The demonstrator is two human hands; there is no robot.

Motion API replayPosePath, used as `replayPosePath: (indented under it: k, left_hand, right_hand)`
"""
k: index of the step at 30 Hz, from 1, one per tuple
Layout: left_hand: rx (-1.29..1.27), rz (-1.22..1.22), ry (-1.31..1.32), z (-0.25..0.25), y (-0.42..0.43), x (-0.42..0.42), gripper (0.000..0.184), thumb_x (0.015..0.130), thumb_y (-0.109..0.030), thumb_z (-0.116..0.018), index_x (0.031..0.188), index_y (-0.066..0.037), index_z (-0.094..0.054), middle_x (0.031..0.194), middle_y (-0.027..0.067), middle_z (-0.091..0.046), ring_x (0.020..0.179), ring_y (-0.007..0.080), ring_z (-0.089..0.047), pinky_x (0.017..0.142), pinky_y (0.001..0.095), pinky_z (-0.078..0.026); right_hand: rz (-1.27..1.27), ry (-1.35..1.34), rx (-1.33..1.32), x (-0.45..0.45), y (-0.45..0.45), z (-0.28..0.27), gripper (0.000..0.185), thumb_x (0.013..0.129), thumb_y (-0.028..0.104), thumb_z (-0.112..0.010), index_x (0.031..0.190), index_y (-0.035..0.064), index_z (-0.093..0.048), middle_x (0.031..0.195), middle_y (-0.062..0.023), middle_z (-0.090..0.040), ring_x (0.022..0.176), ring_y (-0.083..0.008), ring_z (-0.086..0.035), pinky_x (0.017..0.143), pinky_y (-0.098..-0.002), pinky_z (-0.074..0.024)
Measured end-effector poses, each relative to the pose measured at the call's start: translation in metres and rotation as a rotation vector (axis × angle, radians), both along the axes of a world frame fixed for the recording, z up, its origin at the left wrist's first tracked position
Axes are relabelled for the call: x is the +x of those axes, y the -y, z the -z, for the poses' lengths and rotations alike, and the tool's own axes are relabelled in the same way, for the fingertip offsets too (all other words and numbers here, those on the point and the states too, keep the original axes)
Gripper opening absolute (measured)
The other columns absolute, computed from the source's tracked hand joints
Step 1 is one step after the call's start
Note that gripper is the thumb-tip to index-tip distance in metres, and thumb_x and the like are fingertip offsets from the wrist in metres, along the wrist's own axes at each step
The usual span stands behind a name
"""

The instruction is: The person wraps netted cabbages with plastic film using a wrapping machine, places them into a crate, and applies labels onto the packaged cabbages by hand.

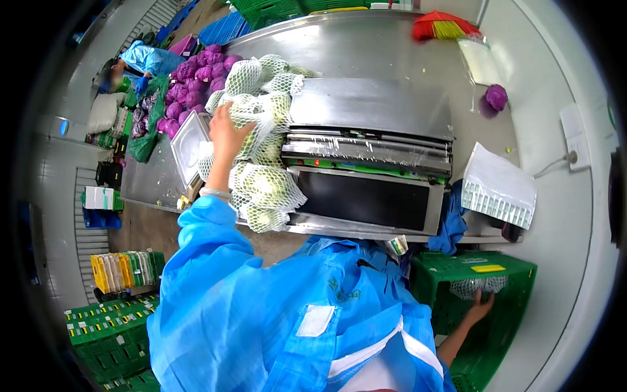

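Note:
My left hand (228,136) reaches over a heap of pale green, cabbage-like vegetables (264,183) in white net sleeves; its thumb and fingers are spread and touch the netting. A metal wrapping machine (369,150), with a dark flat panel at its front, stands just right of the heap. Low on the right, my right hand (479,308) is inside a green crate (428,277). Its fingers are at the near edge of a net-sleeved vegetable (480,287) and appear to grip it. The far side of that vegetable is against the crate wall.
Purple cabbages (196,78) are piled at the far left, near a co-worker in a blue gown (153,59). A white tray (189,147) lies beside my left forearm. One purple cabbage (496,97) and a red brush (444,26) are at the right back. Green crates (111,340) stand lower left.

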State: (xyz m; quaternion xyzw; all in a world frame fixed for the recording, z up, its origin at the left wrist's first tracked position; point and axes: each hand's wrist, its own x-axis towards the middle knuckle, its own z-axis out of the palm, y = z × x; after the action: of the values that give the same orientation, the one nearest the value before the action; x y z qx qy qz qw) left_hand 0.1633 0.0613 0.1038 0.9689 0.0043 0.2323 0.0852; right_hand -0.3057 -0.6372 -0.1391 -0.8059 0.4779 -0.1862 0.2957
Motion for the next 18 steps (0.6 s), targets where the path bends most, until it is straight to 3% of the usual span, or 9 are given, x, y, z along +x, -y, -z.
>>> replayPosePath:
  k: [1, 3, 6, 9, 11, 13, 15, 16, 18]
  left_hand:
    - [0.04, -0.091, -0.011, 0.02, -0.042, 0.005, 0.078, 0.072, -0.034, -0.086, 0.134, -0.002, -0.049, 0.133, 0.0235, -0.054, 0.125, 0.0349, -0.051, 0.104, 0.0417, -0.041]
    - [-0.384, -0.041, -0.242, 0.086, -0.138, 0.017, 0.087, 0.072, -0.04, -0.086, 0.139, -0.003, -0.045, 0.133, 0.0219, -0.056, 0.123, 0.033, -0.054, 0.102, 0.0413, -0.043]
    - [-0.891, -0.148, -0.466, 0.05, -0.101, 0.004, 0.08, 0.076, -0.03, -0.081, 0.14, -0.007, -0.04, 0.121, 0.0159, -0.062, 0.109, 0.0249, -0.06, 0.092, 0.0367, -0.047]
    - [-1.0, -0.185, -0.398, 0.04, -0.095, 0.011, 0.071, 0.076, -0.019, -0.074, 0.139, -0.008, -0.042, 0.117, 0.0127, -0.063, 0.103, 0.0208, -0.062, 0.084, 0.0335, -0.049]
    - [-1.399, -0.077, -0.343, 0.042, -0.093, 0.018, 0.072, 0.078, -0.014, -0.068, 0.143, -0.01, -0.037, 0.121, 0.0126, -0.061, 0.104, 0.023, -0.062, 0.088, 0.0351, -0.051]
    - [-1.712, 0.089, -0.266, 0.014, -0.048, 0.021, 0.073, 0.08, -0.013, -0.065, 0.146, -0.011, -0.033, 0.127, 0.0148, -0.057, 0.107, 0.024, -0.062, 0.091, 0.0353, -0.052]
    - [-1.775, 0.254, -0.347, 0.008, 0.004, 0.035, 0.07, 0.085, -0.017, -0.066, 0.147, -0.011, -0.033, 0.131, 0.0172, -0.054, 0.11, 0.024, -0.061, 0.092, 0.0354, -0.052]
    - [-1.664, 0.231, -0.412, 0.004, 0.034, 0.044, 0.068, 0.088, -0.022, -0.066, 0.146, -0.011, -0.033, 0.129, 0.0173, -0.055, 0.11, 0.024, -0.06, 0.088, 0.0363, -0.054]
    - [-1.495, 0.252, -0.522, 0.012, 0.091, 0.058, 0.068, 0.092, -0.032, -0.066, 0.146, -0.01, -0.033, 0.125, 0.0171, -0.056, 0.108, 0.0238, -0.06, 0.077, 0.037, -0.058]
  right_hand:
    - [0.063, -0.094, -0.088, 0.015, -0.004, -0.034, 0.054, 0.091, 0.019, -0.07, 0.136, -0.0023, -0.051, 0.134, -0.0178, -0.056, 0.116, -0.0261, -0.058, 0.099, -0.036, -0.0451]
    - [0.137, 0.081, -0.215, 0.058, -0.04, -0.101, 0.044, 0.093, 0.016, -0.066, 0.131, -0.0027, -0.054, 0.126, -0.0144, -0.06, 0.109, -0.0245, -0.06, 0.096, -0.0359, -0.0472]
    - [-0.022, 0.342, -0.145, 0.144, -0.113, -0.163, 0.033, 0.096, 0.01, -0.06, 0.127, -0.0006, -0.057, 0.12, -0.0139, -0.06, 0.098, -0.0242, -0.06, 0.088, -0.0345, -0.0492]
    - [-0.386, 0.474, 0.184, 0.234, -0.216, -0.18, 0.023, 0.094, 0.003, -0.056, 0.117, -0.0003, -0.062, 0.114, -0.0118, -0.063, 0.098, -0.0201, -0.061, 0.089, -0.0324, -0.0491]
    - [-0.858, 0.381, 0.009, 0.295, -0.292, -0.217, 0.022, 0.089, 0.002, -0.062, 0.11, -0.0002, -0.065, 0.118, -0.013, -0.064, 0.104, -0.0224, -0.062, 0.088, -0.0317, -0.051]
    - [-1.033, 0.419, 0.325, 0.337, -0.354, -0.225, 0.035, 0.085, 0.003, -0.068, 0.119, 0.0006, -0.063, 0.128, -0.0145, -0.06, 0.114, -0.0273, -0.061, 0.088, -0.0345, -0.0545]
    - [-1.247, 0.407, 0.282, 0.378, -0.394, -0.233, 0.059, 0.086, 0.014, -0.072, 0.138, 0.0038, -0.048, 0.143, -0.0164, -0.047, 0.13, -0.0351, -0.048, 0.106, -0.0407, -0.043]
    - [-1.314, 0.413, 0.24, 0.399, -0.407, -0.237, 0.069, 0.086, 0.019, -0.073, 0.145, 0.0059, -0.04, 0.151, -0.017, -0.037, 0.137, -0.0372, -0.038, 0.112, -0.0422, -0.0355]
    - [-1.221, 0.521, 0.3, 0.439, -0.418, -0.22, 0.088, 0.08, 0.019, -0.078, 0.15, 0.0028, -0.028, 0.152, -0.0239, -0.029, 0.139, -0.0394, -0.035, 0.111, -0.042, -0.0366]
